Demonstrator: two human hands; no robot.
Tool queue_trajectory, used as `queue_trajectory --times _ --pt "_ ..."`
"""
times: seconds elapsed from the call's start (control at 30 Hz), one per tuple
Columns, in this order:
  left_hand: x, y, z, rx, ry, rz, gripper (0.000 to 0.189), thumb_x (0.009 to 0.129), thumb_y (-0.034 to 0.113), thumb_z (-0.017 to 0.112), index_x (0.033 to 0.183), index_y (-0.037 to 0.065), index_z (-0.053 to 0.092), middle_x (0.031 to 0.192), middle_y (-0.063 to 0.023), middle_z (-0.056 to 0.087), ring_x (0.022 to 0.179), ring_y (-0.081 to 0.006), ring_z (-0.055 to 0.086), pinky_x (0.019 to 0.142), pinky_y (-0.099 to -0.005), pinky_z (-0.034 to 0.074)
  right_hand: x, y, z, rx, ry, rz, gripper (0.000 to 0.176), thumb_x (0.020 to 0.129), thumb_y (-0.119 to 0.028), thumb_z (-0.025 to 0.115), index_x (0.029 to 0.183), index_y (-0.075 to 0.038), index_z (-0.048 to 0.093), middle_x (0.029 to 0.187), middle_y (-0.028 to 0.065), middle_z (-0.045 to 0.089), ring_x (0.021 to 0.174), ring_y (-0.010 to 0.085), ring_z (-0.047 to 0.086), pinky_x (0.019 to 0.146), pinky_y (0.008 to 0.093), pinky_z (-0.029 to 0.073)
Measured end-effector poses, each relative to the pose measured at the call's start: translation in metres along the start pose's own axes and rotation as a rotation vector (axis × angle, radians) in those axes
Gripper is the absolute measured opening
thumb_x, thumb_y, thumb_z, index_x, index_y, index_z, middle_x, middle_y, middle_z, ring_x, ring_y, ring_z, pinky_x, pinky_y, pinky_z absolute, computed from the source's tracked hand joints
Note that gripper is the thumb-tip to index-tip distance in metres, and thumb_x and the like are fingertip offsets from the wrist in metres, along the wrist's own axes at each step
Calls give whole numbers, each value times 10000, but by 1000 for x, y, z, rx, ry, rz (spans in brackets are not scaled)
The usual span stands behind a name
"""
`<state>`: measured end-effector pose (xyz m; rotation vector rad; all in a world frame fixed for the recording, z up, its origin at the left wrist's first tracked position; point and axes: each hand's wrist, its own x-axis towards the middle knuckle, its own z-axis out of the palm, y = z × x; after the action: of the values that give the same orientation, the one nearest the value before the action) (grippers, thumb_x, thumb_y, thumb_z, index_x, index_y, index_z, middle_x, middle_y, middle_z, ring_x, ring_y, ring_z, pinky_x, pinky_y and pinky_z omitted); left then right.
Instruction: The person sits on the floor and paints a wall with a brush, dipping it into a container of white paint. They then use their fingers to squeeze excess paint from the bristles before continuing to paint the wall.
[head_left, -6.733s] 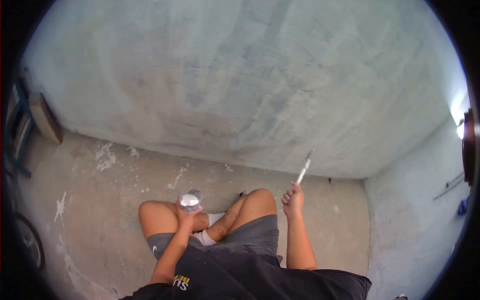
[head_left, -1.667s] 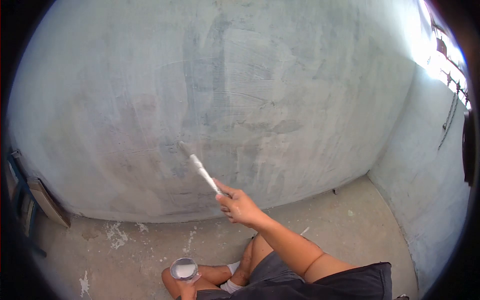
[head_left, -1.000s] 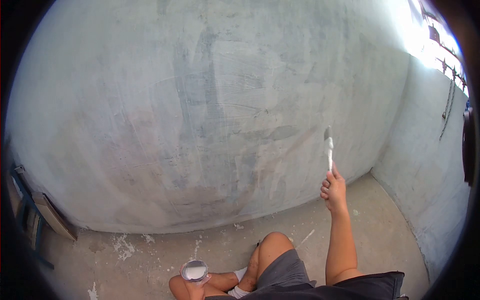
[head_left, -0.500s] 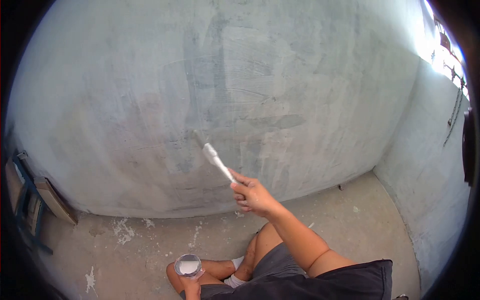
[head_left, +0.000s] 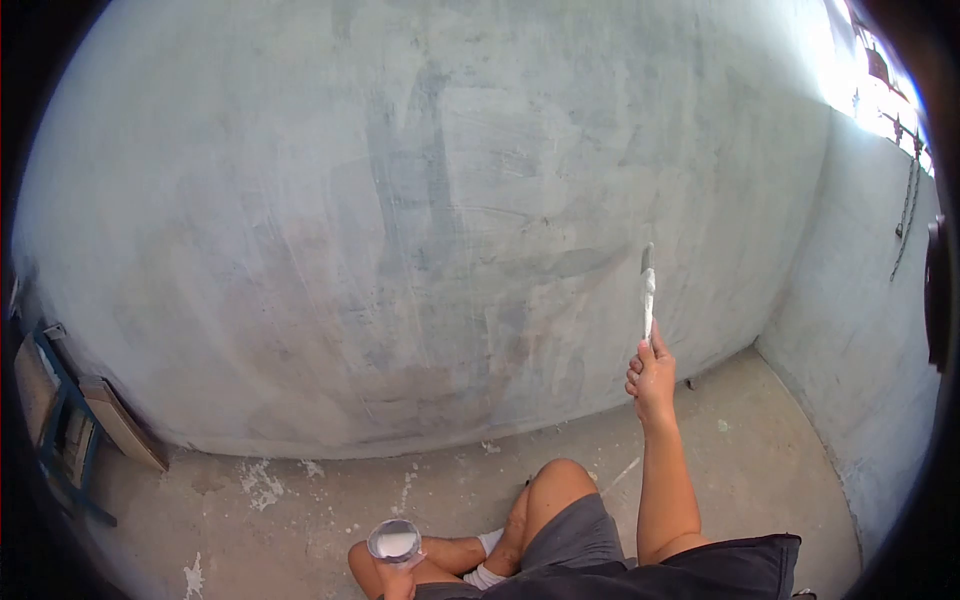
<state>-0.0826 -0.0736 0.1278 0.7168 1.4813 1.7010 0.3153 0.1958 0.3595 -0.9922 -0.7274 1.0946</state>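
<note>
My right hand (head_left: 652,380) is closed around the lower handle of a paintbrush (head_left: 649,290), arm stretched out towards the grey wall (head_left: 300,250). The brush points up, its handle coated in white and its greyish tip at the wall's right-hand part; whether it touches cannot be told. Low in the view, my left hand (head_left: 398,580) grips a round cup (head_left: 376,546) with white paint (head_left: 397,544) inside, held beside my bent leg. Streaks and darker patches cross the wall's middle.
On the left, a blue frame (head_left: 75,460) and some boards (head_left: 122,425) lean near the wall. White splashes mark the concrete floor (head_left: 300,520). A side wall (head_left: 850,280) meets the painted wall at right, beneath a bright barred window (head_left: 885,95) and a hanging chain (head_left: 905,225).
My right hand has swept the brush rightwards across the wall, and the brush has turned from leaning left to nearly upright. My left hand still holds the cup; the view has shifted slightly.
</note>
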Motion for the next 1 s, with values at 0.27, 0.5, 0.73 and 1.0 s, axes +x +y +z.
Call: queue_trajectory --times 0.27,0.5,0.73,1.0 --pt "-24 25 9 96 164 -137 775 657 66 882 1335 14 511 1247 -88 591 1101 -251 566 999 -320 425 -43 74 111 -619 -549 -361 507 1003 -219 542 1493 -171 421 672 -33 429 608 75 387 489 229 352" --pt "-42 53 14 308 241 -38 735 657 1 853 1313 20 524 1198 -69 610 1056 -224 589 960 -303 452 -73 23 138 -112 -854 384 528 1009 -211 534 1514 -211 381 692 -44 349 557 63 298 452 225 282" --pt "-17 -9 -6 -115 27 -86 812 586 -157 812 1292 58 473 1155 -77 608 1056 -211 624 904 -348 541 -23 10 68 165 -568 398 526 993 -160 543 1499 -177 401 696 -44 358 516 47 303 414 212 259" --pt "-12 -21 16 -97 -13 -56 913 529 -169 834 1316 75 441 1203 -72 578 1081 -218 608 913 -361 546 -14 6 47 -677 -93 -696 562 986 -123 518 1518 -98 339 676 88 588 521 206 478 521 329 410"
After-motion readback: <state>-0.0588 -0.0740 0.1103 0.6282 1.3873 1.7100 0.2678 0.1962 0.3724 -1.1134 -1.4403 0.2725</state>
